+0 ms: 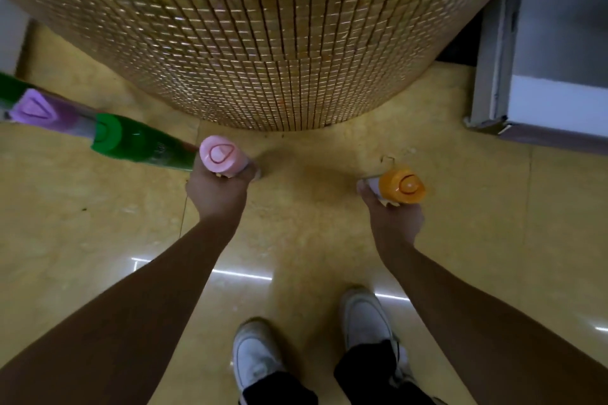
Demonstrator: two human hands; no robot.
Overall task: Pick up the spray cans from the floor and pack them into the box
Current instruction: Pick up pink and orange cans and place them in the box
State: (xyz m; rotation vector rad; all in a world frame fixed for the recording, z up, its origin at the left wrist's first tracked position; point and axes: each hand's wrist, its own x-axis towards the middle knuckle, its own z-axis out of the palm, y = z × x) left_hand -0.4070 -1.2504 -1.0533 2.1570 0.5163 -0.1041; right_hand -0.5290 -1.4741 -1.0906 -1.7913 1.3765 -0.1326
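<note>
1. Pink-capped can (pixel 218 156): the left hand (pixel 217 194) clasps it below the cap, near the mosaic column (pixel 263 43).
2. Orange-capped can (pixel 401 189): the right hand (pixel 393 217) clasps it likewise.
3. Green-capped can (pixel 107 138) and purple-capped can (pixel 33 108): toward the left edge of the floor (pixel 296 240). The box is not in view.
4. Risk: moving the pink-capped can may knock the green-capped can just beside it.

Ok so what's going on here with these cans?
A person stands on the yellow floor beside a mosaic-tiled column, gripping one spray can in each hand. The left hand holds a pink-capped can, the right hand an orange-capped can. A green-capped can and a purple-capped can are at the far left, in neither hand. No packing box is clearly in view.
</note>
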